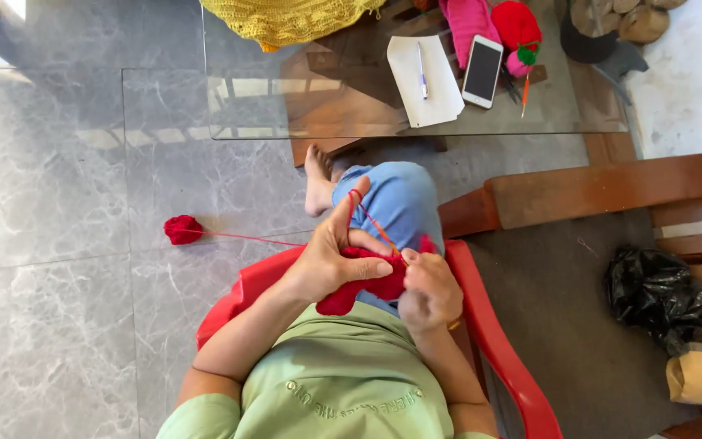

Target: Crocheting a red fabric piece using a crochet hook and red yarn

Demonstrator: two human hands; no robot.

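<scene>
While the person sits in a red plastic chair (497,341), the left hand (331,260) pinches a red crocheted piece (367,286) over the lap, index finger raised with red yarn (245,237) looped round it. The right hand (430,293) is curled tight on an orange crochet hook (379,230) at the piece's edge. The yarn runs left to a red ball (183,229) on the grey floor

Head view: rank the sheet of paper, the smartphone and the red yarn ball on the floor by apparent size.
1. Sheet of paper, on the glass table, looks largest.
2. Smartphone, beside the paper.
3. Red yarn ball, smallest.
The table stands above the floor, nearer the camera, so the phone-versus-ball order is less certain.
</scene>
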